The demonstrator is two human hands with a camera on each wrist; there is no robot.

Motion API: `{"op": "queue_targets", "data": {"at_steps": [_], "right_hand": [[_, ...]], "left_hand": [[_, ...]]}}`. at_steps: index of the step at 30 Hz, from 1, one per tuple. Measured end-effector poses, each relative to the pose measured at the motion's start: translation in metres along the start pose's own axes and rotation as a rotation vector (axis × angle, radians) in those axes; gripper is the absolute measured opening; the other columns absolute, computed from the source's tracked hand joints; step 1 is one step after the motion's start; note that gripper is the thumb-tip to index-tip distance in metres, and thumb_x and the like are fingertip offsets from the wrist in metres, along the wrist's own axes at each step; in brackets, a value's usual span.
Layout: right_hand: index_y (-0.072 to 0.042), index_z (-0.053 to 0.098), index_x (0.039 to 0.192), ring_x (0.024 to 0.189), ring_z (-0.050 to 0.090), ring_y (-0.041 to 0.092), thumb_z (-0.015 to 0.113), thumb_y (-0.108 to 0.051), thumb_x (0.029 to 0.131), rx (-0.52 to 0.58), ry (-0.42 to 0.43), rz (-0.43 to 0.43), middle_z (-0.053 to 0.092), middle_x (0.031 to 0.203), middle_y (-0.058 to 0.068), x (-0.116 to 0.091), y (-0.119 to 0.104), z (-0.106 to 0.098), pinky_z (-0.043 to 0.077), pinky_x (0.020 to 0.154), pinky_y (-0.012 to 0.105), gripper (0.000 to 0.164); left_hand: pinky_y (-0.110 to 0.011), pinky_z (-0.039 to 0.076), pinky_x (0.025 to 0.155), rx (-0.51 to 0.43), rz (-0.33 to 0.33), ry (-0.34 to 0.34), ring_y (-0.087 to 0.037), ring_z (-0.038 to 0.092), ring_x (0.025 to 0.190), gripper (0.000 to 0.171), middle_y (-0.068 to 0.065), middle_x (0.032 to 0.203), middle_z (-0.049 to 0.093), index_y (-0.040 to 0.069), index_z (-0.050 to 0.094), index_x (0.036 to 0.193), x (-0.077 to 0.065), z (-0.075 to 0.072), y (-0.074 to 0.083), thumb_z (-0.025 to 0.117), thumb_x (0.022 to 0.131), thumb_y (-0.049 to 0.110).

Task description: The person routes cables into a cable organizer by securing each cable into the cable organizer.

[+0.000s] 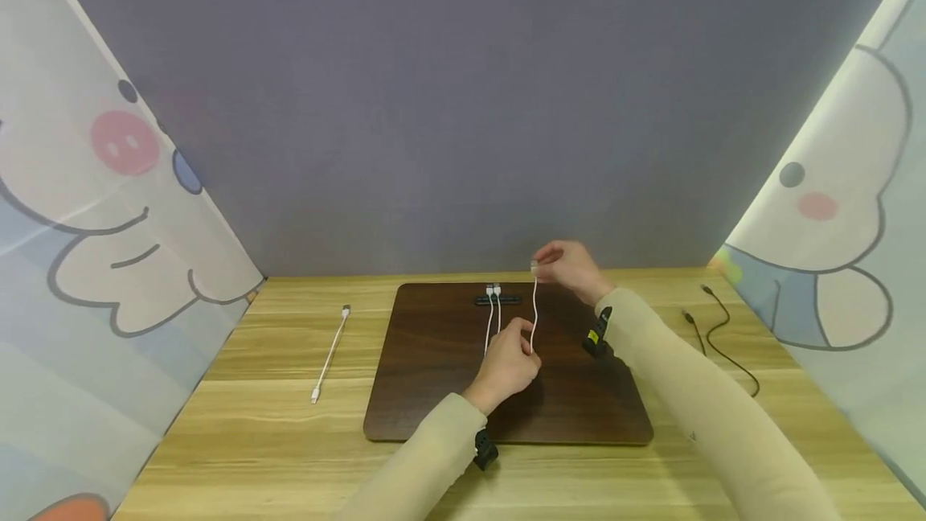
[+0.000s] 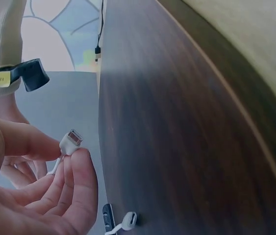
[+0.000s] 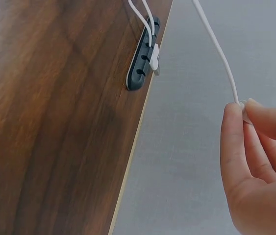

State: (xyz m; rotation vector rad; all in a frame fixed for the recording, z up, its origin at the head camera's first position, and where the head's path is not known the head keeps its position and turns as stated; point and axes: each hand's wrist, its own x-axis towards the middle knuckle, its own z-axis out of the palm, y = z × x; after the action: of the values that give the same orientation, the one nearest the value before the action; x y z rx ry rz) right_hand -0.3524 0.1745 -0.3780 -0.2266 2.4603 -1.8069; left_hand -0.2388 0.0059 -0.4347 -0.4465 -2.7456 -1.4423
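Between both hands a white USB cable [image 1: 535, 310] is held up above a dark wooden board [image 1: 427, 384]. My left hand [image 1: 505, 362] pinches its lower end; the left wrist view shows a small white USB-C plug [image 2: 70, 142] between thumb and fingers. Further back and higher, my right hand [image 1: 570, 268] grips the other end with thumb and fingertips, which mostly cover that connector in the right wrist view. A black cable clip [image 3: 137, 76] with several slots lies at the board's far edge. Two white cables [image 3: 138, 17] sit in its slots, their plugs pointing away.
A short white cable [image 1: 330, 356] lies on the light wooden table [image 1: 239, 416] left of the board. To the right lies a black cable [image 1: 732, 358]. A grey panel [image 1: 463, 119] rises behind, with cartoon-printed sheets [image 1: 817, 207] at both sides.
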Motion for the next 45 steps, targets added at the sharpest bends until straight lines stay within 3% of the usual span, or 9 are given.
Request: {"op": "queue_targets", "data": {"at_steps": [12, 18, 25, 28, 32, 37, 45], "right_hand": [[0.013, 0.062, 0.118, 0.089, 0.070, 0.032, 0.070, 0.005, 0.090, -0.056, 0.017, -0.043, 0.065, 0.106, 0.024, 0.017, -0.001, 0.019, 0.059, 0.085, 0.043, 0.030], [0.012, 0.064, 0.114, 0.083, 0.071, 0.027, 0.071, 0.005, 0.089, -0.055, 0.013, -0.033, 0.066, 0.101, 0.020, 0.027, 0.006, 0.028, 0.059, 0.084, 0.043, 0.027], [0.010, 0.065, 0.111, 0.081, 0.070, 0.028, 0.070, 0.006, 0.089, -0.086, 0.010, -0.031, 0.067, 0.099, 0.021, 0.031, 0.011, 0.035, 0.056, 0.089, 0.052, 0.023], [0.011, 0.065, 0.111, 0.080, 0.070, 0.028, 0.070, 0.007, 0.088, -0.089, 0.014, -0.023, 0.067, 0.099, 0.022, 0.033, 0.014, 0.038, 0.057, 0.087, 0.050, 0.024], [0.011, 0.066, 0.109, 0.080, 0.069, 0.026, 0.070, 0.008, 0.087, -0.108, 0.021, -0.029, 0.067, 0.098, 0.022, 0.036, 0.020, 0.043, 0.059, 0.081, 0.043, 0.023], [0.011, 0.066, 0.107, 0.078, 0.069, 0.024, 0.070, 0.009, 0.086, -0.166, 0.031, -0.033, 0.068, 0.094, 0.019, 0.040, 0.027, 0.050, 0.060, 0.074, 0.034, 0.021], [0.008, 0.067, 0.104, 0.078, 0.069, 0.025, 0.071, 0.006, 0.086, -0.252, 0.025, -0.034, 0.068, 0.089, 0.015, 0.043, 0.035, 0.058, 0.059, 0.072, 0.036, 0.018]], "left_hand": [[-0.033, 0.047, 0.064, 0.067, -0.025, 0.033, -0.014, 0.051, 0.063, 0.044, 0.003, 0.076, 0.056, -0.001, 0.061, 0.126, 0.005, -0.005, -0.001, 0.065, 0.082, -0.002], [-0.044, 0.053, 0.076, 0.140, -0.036, 0.052, -0.019, 0.058, 0.071, 0.041, 0.003, 0.076, 0.056, -0.004, 0.064, 0.124, 0.006, -0.004, -0.001, 0.064, 0.083, 0.000], [-0.051, 0.055, 0.082, 0.202, -0.035, 0.066, -0.038, 0.068, 0.095, 0.038, -0.017, 0.100, 0.070, -0.008, 0.066, 0.119, 0.007, -0.002, -0.001, 0.063, 0.081, -0.002], [-0.048, 0.055, 0.072, 0.208, -0.037, 0.053, -0.034, 0.067, 0.082, 0.025, -0.016, 0.093, 0.069, -0.007, 0.068, 0.104, 0.008, -0.003, -0.003, 0.062, 0.081, -0.003], [-0.041, 0.049, 0.060, 0.219, -0.037, 0.043, -0.024, 0.055, 0.065, 0.005, -0.010, 0.076, 0.060, -0.001, 0.063, 0.084, 0.009, -0.004, -0.004, 0.062, 0.080, -0.004], [-0.035, 0.042, 0.051, 0.232, -0.070, 0.032, -0.021, 0.046, 0.056, 0.009, -0.008, 0.069, 0.055, 0.002, 0.059, 0.076, 0.009, -0.004, -0.002, 0.063, 0.079, -0.006], [-0.032, 0.039, 0.043, 0.265, -0.094, 0.030, -0.018, 0.042, 0.051, 0.012, -0.005, 0.066, 0.053, 0.004, 0.060, 0.071, 0.012, -0.003, 0.000, 0.065, 0.078, -0.004]]}}
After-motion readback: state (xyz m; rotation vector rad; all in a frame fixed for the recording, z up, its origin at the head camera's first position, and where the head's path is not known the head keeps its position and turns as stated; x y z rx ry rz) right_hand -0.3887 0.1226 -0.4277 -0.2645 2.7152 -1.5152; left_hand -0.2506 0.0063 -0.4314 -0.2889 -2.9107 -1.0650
